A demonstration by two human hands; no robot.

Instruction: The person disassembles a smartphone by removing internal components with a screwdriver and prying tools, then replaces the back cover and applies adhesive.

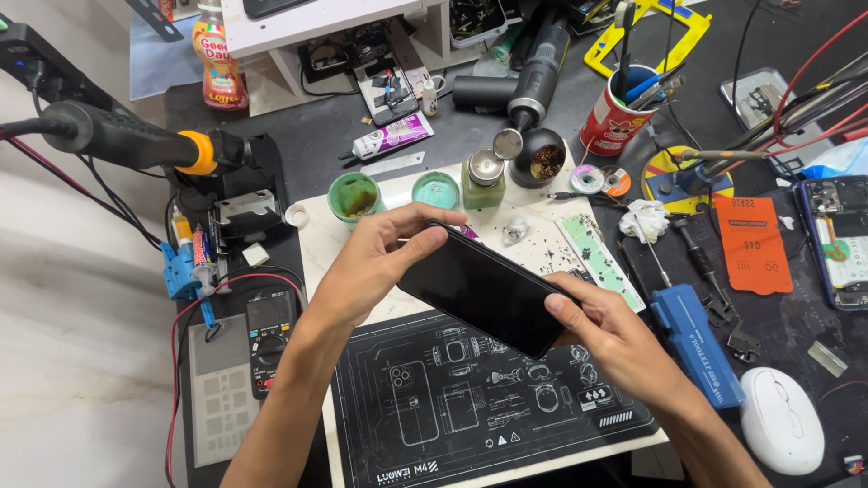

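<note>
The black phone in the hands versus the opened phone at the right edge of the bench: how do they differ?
The black phone is held above the bench by the left hand and right hand, tilted, its dark glass face whole. The opened phone lies flat and untouched on the bench, its insides exposed. Both are slim rectangular handsets.

The phone [482, 291] shows a smooth, glossy black glass face. The work mat [470, 407] under it looks like matt black rubber with white printed line drawings. The mouse [782, 420] is smooth white plastic, the blue tool [696, 343] matt plastic, the small lidded pot [485, 176] probably shiny metal on top
</note>
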